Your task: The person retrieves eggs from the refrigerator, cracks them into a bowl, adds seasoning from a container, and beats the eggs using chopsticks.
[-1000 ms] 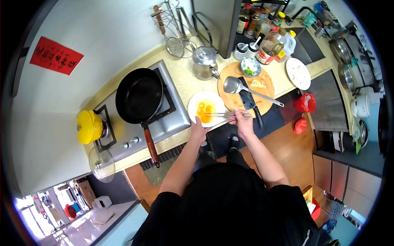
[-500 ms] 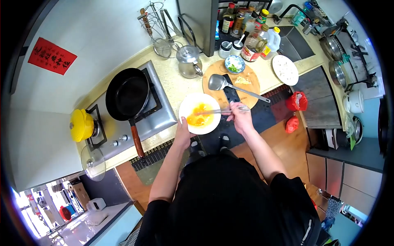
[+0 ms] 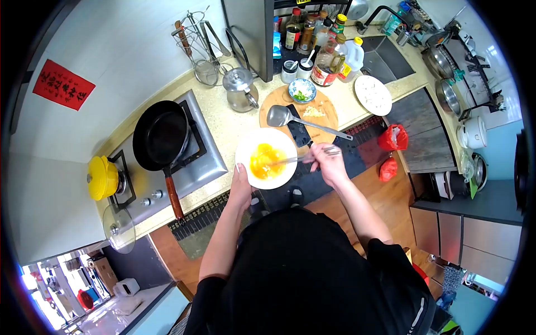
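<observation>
- While the left hand (image 3: 240, 190) steadies a white bowl (image 3: 287, 146) in the middle of the head view, its grip is part closed on the near left rim, thumb uppermost; this probably keeps the bowl from turning under the stirring.
- In the right hand (image 3: 328, 162), the grip is closed round a slim metal beating utensil (image 3: 293, 159), whose far end slants into the egg (image 3: 267, 159). Blur hides whether it is a whisk or chopsticks. The low slant likely lets it sweep through the shallow pool.
- The bowl overlaps the front edge of the table (image 3: 220, 120), close to the body; whether it rests there or is held up cannot be told.
- Just beyond, right of centre, a round cutting board (image 3: 270, 103) bears a cleaver (image 3: 298, 133), with a metal turner (image 3: 279, 116) lying across its blade. Minced garlic (image 3: 314, 111) sits beside them, while chopped greens are kept apart in a small patterned bowl (image 3: 292, 89), perhaps to avoid mixing.
- At left, a black frying pan (image 3: 161, 134) sits on the stove (image 3: 209, 159), its wooden handle pointing towards the person, which suits easy grasping.
- In the upper right, bottles (image 3: 329, 61) stand grouped behind the working area, near a white plate (image 3: 362, 88).
</observation>
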